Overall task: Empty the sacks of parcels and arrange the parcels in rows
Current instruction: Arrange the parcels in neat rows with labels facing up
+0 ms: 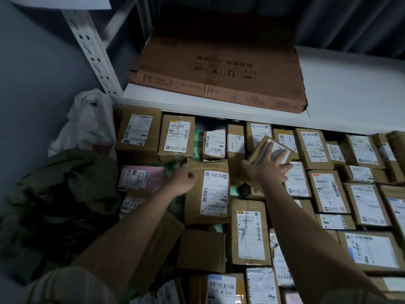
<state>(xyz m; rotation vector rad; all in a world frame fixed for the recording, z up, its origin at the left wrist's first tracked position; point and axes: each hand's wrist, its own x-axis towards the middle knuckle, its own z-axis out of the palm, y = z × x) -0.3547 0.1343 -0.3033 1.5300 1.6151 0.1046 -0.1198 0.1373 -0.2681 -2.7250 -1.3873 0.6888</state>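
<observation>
While both hands are down among the parcels, my left hand (183, 181) has its fingers curled round the upper left corner of a tall brown parcel (207, 191), label side up, lying slightly askew on the boxes below it. My right hand (266, 166) has fingers spread fairly straight over a small tilted parcel (271, 150), thumb under its near edge, so that one is propped at an angle, not flat. Just beyond the right grip runs the back row of labelled boxes (311, 148) under the white shelf (341, 88); to its right the rows look tidy. Left of the left grip sits a pink parcel (141, 177), then a crumpled dark green sack (65, 194) and a white bag (87, 123) further out. Sorting looks partway done; the near-left area is loose. Risks: the small parcel is held by a light splayed grip, so it could slide off and knock the back row crooked. The tall parcel, gripped at one corner only, may swing or drop when lifted and shove its neighbours. Gaps between boxes could swallow small parcels.
</observation>
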